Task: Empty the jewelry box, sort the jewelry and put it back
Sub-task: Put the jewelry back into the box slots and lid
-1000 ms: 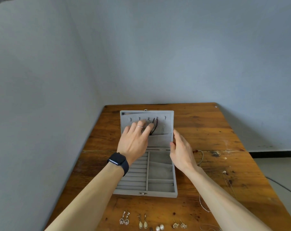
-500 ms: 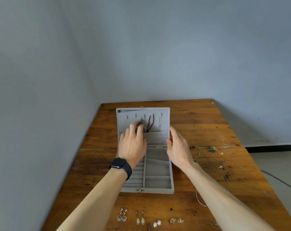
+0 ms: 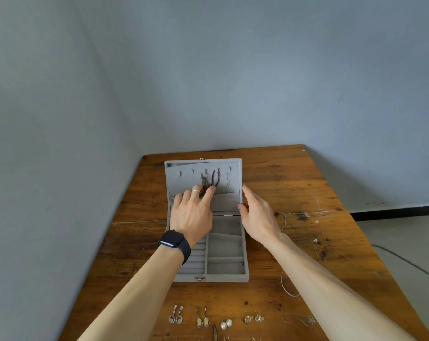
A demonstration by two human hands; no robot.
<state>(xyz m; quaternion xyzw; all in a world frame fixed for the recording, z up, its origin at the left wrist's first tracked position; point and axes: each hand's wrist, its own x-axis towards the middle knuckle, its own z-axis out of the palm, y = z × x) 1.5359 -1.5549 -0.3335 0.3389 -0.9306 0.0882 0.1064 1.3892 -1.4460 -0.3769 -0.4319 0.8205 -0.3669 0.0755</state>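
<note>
A wooden bench (image 3: 294, 183) is set into a corner of pale grey walls (image 3: 257, 82). A grey jewelry box (image 3: 223, 278) is laid open on it, with its lid (image 3: 181, 183) folded back toward the wall. A dark beaded necklace (image 3: 216, 178) and a thin silver chain (image 3: 228, 180) are hung from hooks in the lid. The left hand (image 3: 191, 215), on which a ring (image 3: 196, 191) and a black watch (image 3: 175, 243) are worn, is spread over the lid's pocket (image 3: 225, 203), and the beaded necklace's lower end is touched by its nearly straight fingers. The right hand (image 3: 257, 217) is held loosely open against the lid's right edge. Pairs of earrings (image 3: 201, 318) are lined up along the near edge, and a fine chain (image 3: 286, 286) is laid right of the box.
</note>
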